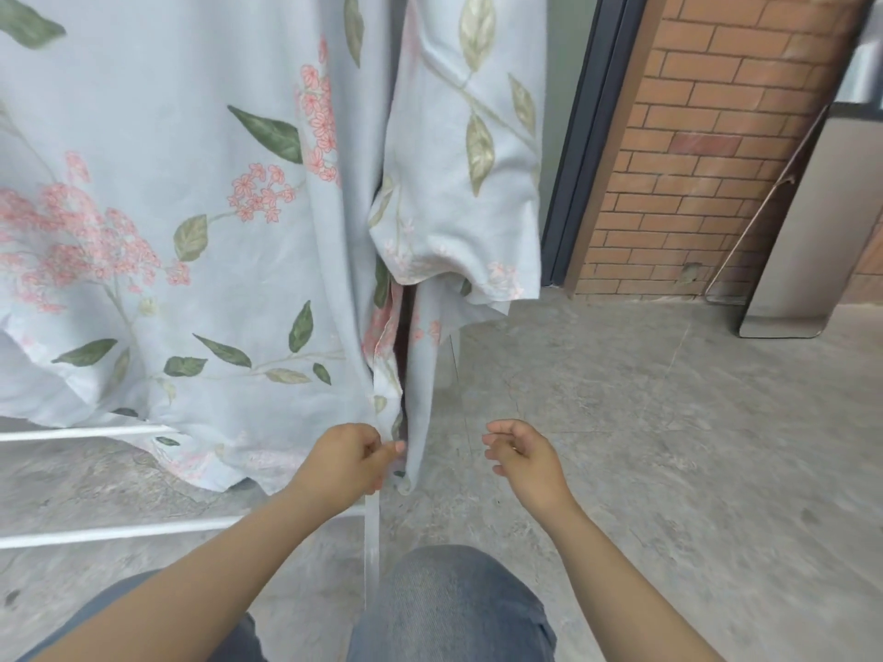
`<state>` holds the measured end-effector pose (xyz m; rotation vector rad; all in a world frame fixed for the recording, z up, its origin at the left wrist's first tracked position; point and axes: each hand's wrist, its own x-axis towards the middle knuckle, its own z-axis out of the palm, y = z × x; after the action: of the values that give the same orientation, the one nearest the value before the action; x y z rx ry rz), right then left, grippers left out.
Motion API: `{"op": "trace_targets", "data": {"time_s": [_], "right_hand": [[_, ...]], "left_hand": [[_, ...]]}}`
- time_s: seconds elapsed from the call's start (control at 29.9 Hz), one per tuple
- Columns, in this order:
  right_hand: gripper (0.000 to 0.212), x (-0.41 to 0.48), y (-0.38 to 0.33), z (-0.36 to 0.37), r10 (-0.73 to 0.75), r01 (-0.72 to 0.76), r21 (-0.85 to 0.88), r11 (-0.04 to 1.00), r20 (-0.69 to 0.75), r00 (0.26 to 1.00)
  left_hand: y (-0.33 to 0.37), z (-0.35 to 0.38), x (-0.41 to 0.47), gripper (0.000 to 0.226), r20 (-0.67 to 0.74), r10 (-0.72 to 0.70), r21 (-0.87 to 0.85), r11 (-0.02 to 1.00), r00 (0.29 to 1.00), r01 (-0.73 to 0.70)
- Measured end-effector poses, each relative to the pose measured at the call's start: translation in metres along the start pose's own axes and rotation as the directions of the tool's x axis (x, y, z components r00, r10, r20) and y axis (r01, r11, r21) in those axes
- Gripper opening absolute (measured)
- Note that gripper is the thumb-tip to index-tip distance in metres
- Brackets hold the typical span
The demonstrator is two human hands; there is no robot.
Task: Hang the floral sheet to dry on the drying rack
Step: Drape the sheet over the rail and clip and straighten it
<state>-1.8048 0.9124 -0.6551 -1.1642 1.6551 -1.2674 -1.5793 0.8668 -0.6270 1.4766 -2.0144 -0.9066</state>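
The sheet (pixel 191 231) hangs draped over the rack (pixel 95 433), its folds running straight down in front of us. Our left hand (pixel 349 458) pinches the lowest fold at its hem, near the floor (pixel 669 446). Our right hand (pixel 523 453) hovers just right of that fold, fingers loosely curled, holding nothing. The fold lies between our hands, so we judge the right must reach leftward.

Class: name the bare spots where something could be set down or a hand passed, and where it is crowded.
Free: the concrete floor between the floral sheet and the brick wall; between the right hand and the sheet. Crowded: where the left hand pinches the hem by the rack post.
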Motion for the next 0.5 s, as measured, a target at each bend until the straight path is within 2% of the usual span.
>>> {"op": "trace_targets", "data": {"time_s": [0.13, 0.3, 0.5], "right_hand": [[0.023, -0.017, -0.009, -0.011, -0.025, 0.026, 0.042, 0.999, -0.025, 0.999], [0.024, -0.020, -0.008, -0.026, -0.033, 0.039, 0.074, 0.996, -0.078, 0.996], [0.021, 0.014, 0.036, -0.057, 0.023, -0.004, 0.100, 0.995, -0.195, 0.981]], "left_hand": [[0.030, 0.002, -0.013, 0.037, 0.035, 0.100, -0.046, 0.994, 0.994, -0.098], [0.065, 0.031, -0.002, 0.017, 0.036, 0.233, -0.070, 0.970, 0.972, -0.231], [0.079, 0.108, 0.053, 0.013, 0.076, 0.272, -0.104, 0.959, 0.959, -0.264]]}}
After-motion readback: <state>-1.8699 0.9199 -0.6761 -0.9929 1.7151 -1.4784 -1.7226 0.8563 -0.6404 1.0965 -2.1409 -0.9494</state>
